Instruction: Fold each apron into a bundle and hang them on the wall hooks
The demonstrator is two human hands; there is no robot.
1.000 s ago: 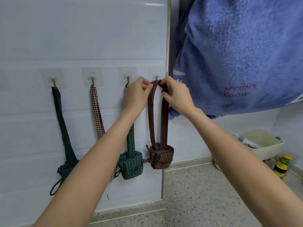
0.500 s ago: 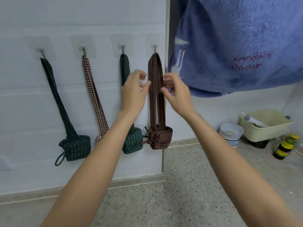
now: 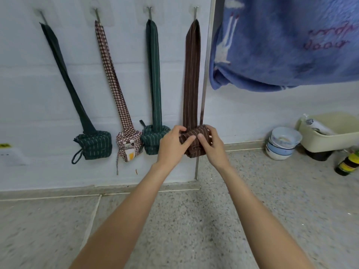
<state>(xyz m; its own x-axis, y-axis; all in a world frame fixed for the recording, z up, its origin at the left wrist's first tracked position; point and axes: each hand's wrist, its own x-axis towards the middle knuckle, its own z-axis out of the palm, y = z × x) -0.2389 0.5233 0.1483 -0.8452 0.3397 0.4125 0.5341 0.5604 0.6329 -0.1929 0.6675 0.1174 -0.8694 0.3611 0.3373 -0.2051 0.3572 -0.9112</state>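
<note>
On the wall, rightmost hook (image 3: 195, 11): the brown striped apron (image 3: 191, 74) hangs here by its strap, its folded bundle at the bottom.
Left hand (image 3: 171, 143): fingers curled around the left side of the brown bundle, holding it.
Right hand (image 3: 212, 144): fingers curled over its right side, thumb on the front, holding it.
Left of the brown striped apron: a green striped apron (image 3: 154, 78), then a checked apron (image 3: 114, 78), then a dark green apron (image 3: 64, 74), each on its own hook.
Right of it: a blue towel (image 3: 291, 41) above; stacked bowls (image 3: 282, 140) and a beige basin (image 3: 330, 136) on the floor.
</note>
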